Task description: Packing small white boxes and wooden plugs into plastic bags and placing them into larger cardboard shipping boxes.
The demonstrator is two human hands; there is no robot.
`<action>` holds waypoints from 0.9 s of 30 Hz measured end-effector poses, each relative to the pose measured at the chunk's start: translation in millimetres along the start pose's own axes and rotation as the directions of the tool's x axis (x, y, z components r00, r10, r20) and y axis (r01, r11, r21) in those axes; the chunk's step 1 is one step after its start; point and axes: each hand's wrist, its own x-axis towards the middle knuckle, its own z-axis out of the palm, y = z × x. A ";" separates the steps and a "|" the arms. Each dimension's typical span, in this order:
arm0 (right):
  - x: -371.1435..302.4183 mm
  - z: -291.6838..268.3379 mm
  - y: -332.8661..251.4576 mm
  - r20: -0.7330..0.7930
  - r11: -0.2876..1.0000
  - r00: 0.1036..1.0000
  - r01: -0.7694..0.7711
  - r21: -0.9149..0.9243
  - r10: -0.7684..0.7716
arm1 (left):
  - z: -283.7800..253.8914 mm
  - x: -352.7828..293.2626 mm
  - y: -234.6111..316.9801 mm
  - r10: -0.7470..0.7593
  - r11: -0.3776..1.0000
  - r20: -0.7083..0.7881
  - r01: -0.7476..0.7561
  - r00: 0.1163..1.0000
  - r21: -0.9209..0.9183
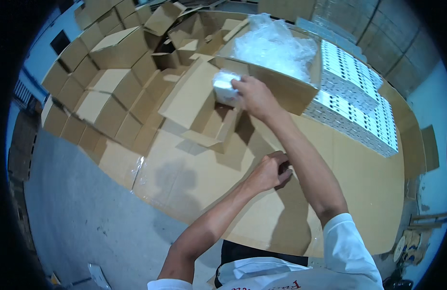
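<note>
My right hand [258,96] reaches forward and grips a small white box [226,87] in clear plastic wrap. The wrapped box is over the far end of an open cardboard carton [192,123], whose inside is partly in shadow. Nearer to me, my left hand [270,172] is low over the cardboard-covered table [184,166], beside my right forearm. Its fingers are loosely curled, with a gap between them and the thumb; nothing shows in it.
Behind the carton stands a larger cardboard box [276,79] heaped with clear plastic wrappings [274,46]. Stacks of white patterned boxes [351,108] fill the back right. Several open brown cartons [110,84] crowd the left. Grey floor [88,193] lies beyond the table's left edge.
</note>
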 end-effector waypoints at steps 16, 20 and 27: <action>-43.2 -114.5 95.9 -0.155 0.994 0.987 -0.029 0.102 0.044 | 74.5 79.3 37.0 -0.105 0.979 0.031 0.098 0.994 0.178; -67.7 -217.8 184.0 -0.316 0.992 0.944 -0.116 -0.054 0.093 | 109.6 105.4 48.7 -0.073 0.988 0.012 0.071 0.997 0.138; -122.1 -378.4 360.5 -0.488 0.869 0.829 -0.431 -0.244 0.274 | 144.6 139.4 67.0 -0.069 0.991 -0.001 0.068 0.998 0.112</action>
